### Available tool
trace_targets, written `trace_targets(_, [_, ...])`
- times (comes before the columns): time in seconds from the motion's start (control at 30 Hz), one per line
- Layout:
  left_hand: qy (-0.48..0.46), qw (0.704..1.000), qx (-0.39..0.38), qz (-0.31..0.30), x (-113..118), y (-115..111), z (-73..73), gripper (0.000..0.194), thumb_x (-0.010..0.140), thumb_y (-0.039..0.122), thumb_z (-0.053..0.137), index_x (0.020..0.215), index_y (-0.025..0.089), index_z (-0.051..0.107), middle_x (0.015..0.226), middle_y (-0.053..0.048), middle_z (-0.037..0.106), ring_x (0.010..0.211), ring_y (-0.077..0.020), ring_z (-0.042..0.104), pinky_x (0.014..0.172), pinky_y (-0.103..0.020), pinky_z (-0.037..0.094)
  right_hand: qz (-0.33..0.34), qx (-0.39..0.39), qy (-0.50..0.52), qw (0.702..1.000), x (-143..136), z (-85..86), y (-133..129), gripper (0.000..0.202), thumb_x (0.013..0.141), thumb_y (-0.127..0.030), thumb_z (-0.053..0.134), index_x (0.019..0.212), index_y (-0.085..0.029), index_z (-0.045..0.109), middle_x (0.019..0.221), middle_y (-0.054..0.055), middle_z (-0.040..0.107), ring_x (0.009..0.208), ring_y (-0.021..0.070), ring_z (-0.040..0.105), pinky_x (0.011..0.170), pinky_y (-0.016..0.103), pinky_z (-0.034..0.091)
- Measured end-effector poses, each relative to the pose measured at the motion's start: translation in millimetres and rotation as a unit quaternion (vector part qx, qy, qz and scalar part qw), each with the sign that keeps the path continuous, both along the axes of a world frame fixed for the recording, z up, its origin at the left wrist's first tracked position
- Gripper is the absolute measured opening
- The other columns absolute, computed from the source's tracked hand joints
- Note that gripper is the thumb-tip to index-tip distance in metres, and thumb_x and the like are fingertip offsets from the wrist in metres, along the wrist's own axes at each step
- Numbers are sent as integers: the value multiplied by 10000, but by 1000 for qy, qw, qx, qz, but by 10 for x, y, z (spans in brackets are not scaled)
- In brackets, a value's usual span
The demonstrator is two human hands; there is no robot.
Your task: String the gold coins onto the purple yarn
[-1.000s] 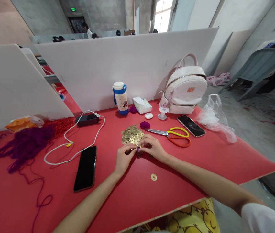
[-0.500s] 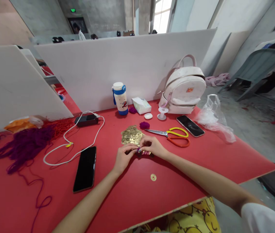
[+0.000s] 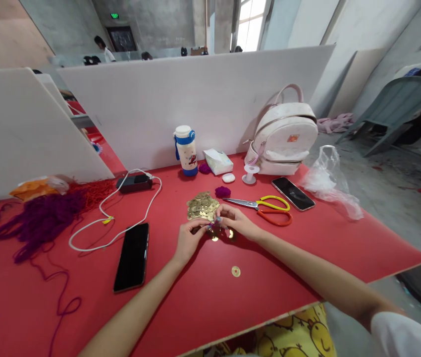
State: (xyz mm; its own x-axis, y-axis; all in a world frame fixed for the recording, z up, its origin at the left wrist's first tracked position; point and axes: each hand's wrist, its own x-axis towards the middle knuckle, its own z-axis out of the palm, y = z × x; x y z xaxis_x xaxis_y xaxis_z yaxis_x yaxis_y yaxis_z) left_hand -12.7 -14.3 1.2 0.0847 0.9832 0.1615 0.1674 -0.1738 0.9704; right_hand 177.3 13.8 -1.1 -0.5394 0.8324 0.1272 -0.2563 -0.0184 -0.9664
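Both hands meet at the front of a pile of brass-coloured coins [image 3: 202,204] on the red table. My left hand [image 3: 191,240] pinches purple yarn [image 3: 214,227] between thumb and fingertips. From the other side my right hand [image 3: 236,222] is closed on the same yarn; its fingertips nearly touch those of the left. Shiny coins [image 3: 230,233] hang or lie just below the fingers, and the knotting there is too small to make out. A single coin with a square hole [image 3: 236,271] lies nearer the table's front edge.
Scissors [image 3: 260,204] with yellow and red handles lie right of the pile, near a phone [image 3: 292,193]. Another phone [image 3: 131,258], a white cable [image 3: 102,201] and tangled purple yarn [image 3: 43,223] are at left. A bottle [image 3: 186,151] and white backpack [image 3: 285,136] stand behind.
The fingers have shifted slightly around the yarn, and the coins beneath them now show more clearly, spread below the hands. The whole view has moved a little.
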Motion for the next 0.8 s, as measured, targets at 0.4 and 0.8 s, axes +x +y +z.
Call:
trace_targets(0.4, [13, 1000, 14, -18, 9, -13, -13, 88, 738, 186, 685, 760, 197, 770, 855, -65, 761, 846, -210, 694, 819, -320, 528, 9, -89, 54, 995, -31, 50, -26, 240, 823, -350, 698, 855, -211, 505, 665, -64, 450, 528, 71, 368, 485, 183, 296])
trace_targets(0.8, [7, 1000, 0, -5, 29, -23, 8, 65, 694, 203, 711, 726, 201, 768, 818, -62, 765, 806, -214, 697, 761, -315, 540, -80, -153, 188, 967, 178, 119, 173, 200, 840, -382, 639, 968, -256, 550, 913, 6, 606, 756, 131, 575, 635, 238, 491])
